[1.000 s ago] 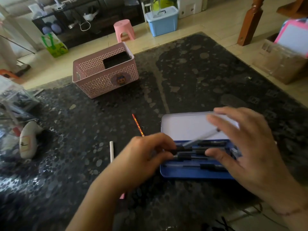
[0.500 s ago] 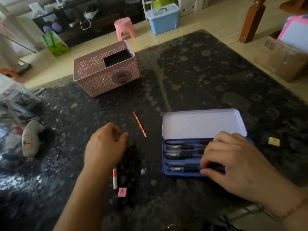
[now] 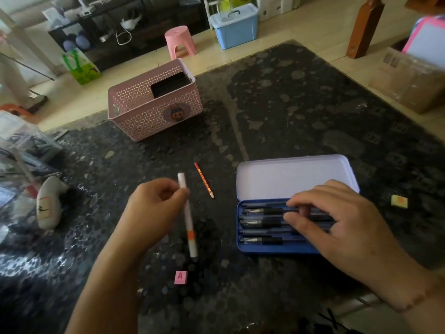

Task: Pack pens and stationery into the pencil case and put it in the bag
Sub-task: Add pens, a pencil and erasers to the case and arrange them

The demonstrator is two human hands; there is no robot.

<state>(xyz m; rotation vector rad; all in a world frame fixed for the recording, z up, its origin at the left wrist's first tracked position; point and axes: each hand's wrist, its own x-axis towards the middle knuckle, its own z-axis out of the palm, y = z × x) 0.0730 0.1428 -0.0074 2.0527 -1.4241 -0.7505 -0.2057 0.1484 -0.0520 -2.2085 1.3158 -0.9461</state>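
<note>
A blue tin pencil case (image 3: 272, 249) lies open on the dark table, its pale lid (image 3: 289, 174) folded back. Several black pens (image 3: 261, 222) lie side by side in its tray. My right hand (image 3: 337, 220) rests flat on those pens, fingers spread over them. My left hand (image 3: 156, 208) pinches a white pen with an orange band (image 3: 189, 222) near its upper end, left of the case. A red pencil (image 3: 204, 180) lies loose between that pen and the case. A pink eraser marked A (image 3: 180, 277) sits nearer me, and a yellow eraser (image 3: 399, 201) sits right of the case.
A pink lattice basket (image 3: 134, 116) holding a black box stands at the far side of the table. A white plush toy (image 3: 49, 203) and a clear plastic box (image 3: 21, 145) sit at the left edge. Cardboard boxes (image 3: 414, 80) stand on the floor to the right.
My left hand left the case, reached left to the white pen and now pinches it, raised and tilted. My right hand lowered onto the pens in the tray.
</note>
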